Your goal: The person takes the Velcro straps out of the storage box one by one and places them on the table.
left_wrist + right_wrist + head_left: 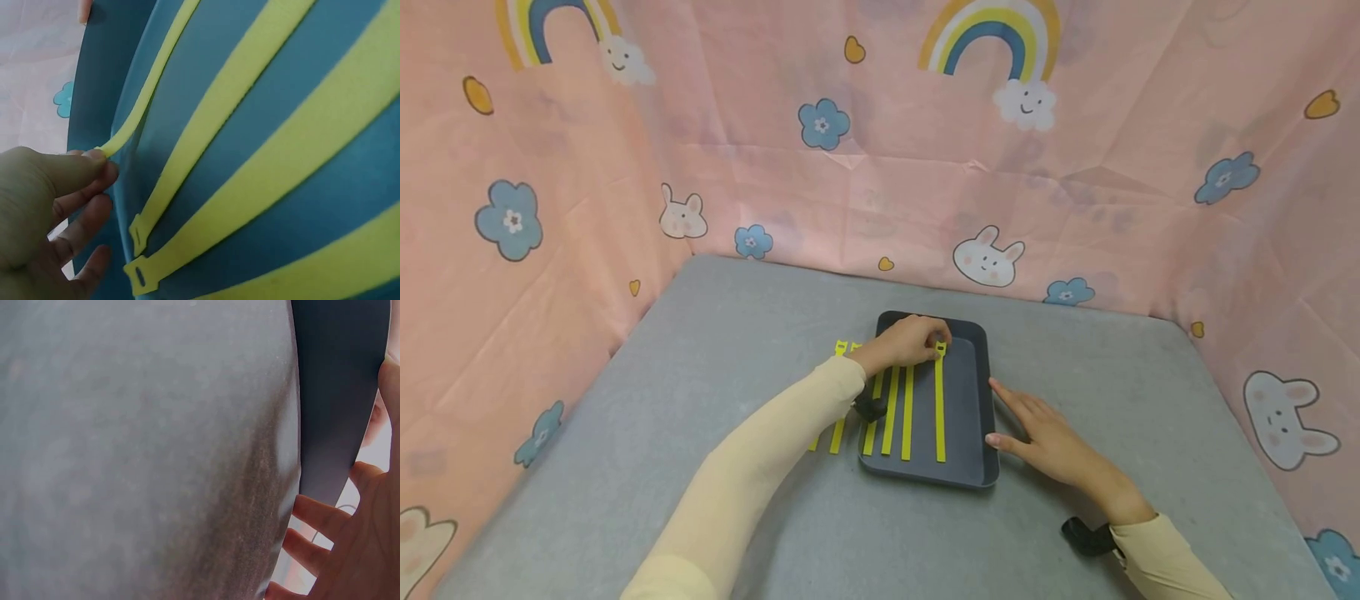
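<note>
A dark grey rectangular tray (966, 408) lies on the table with several yellow hook-and-loop cable ties (907, 421) laid lengthwise in it. My left hand (913, 337) reaches over the tray's far end. Between thumb and forefinger it pinches one end of the rightmost cable tie (145, 100), whose strip runs down toward the tray's near end. Slotted heads show on two neighbouring ties (142, 275). At the tray's right side, my right hand (1048, 437) touches the outer wall (337, 406) with extended fingers and thumb; it grips nothing.
More yellow cable ties (837, 435) lie on the grey table (700, 350) just left of the tray, partly hidden by my left arm. A pink patterned cloth (887, 192) hangs behind and at both sides. A black wrist device (1086, 537) is on my right wrist.
</note>
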### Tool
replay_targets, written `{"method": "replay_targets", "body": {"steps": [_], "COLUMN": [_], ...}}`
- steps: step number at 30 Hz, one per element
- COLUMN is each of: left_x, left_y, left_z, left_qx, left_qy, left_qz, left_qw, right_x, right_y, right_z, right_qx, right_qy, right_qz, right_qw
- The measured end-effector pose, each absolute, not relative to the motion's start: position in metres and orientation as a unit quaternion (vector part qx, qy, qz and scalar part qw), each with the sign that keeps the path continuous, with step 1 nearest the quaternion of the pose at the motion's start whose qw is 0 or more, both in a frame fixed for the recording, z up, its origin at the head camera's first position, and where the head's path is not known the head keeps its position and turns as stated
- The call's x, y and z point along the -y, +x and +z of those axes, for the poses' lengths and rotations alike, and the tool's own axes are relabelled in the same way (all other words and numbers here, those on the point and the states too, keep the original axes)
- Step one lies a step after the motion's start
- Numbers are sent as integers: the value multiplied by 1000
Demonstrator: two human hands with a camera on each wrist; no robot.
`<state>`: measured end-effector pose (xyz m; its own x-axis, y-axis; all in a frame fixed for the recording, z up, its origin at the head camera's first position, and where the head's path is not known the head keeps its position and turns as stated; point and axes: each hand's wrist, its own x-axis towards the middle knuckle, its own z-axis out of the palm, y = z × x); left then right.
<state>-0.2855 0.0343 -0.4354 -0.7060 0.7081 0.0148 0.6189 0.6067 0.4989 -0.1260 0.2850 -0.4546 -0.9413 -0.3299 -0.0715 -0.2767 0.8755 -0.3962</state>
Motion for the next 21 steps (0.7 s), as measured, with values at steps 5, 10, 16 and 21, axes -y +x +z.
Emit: {"method": "replay_targets", "body": {"steps": [5,10,16,21], "left_x": [-33,-30,-28,-26], "left_y": [-283,-282,-283,-283], "left_z": [-427,-421,-415,-410], "left_qx": [-882,-872,-868,-859], "left_qy": [388,403,407,411], "left_qz": [252,264,273,294], "left_qw": [92,91,83,80], "right_x": [-285,-285,-285,-285], "right_y": [-126,-126,-125,-125], "right_z": [-455,-454,-453,-453], "right_qx": [-966,-966,-965,-966], "right_qy": [-156,-157,-158,-158], "right_qz": [-194,-195,-196,-192], "right_qw": [67,68,69,69]}}
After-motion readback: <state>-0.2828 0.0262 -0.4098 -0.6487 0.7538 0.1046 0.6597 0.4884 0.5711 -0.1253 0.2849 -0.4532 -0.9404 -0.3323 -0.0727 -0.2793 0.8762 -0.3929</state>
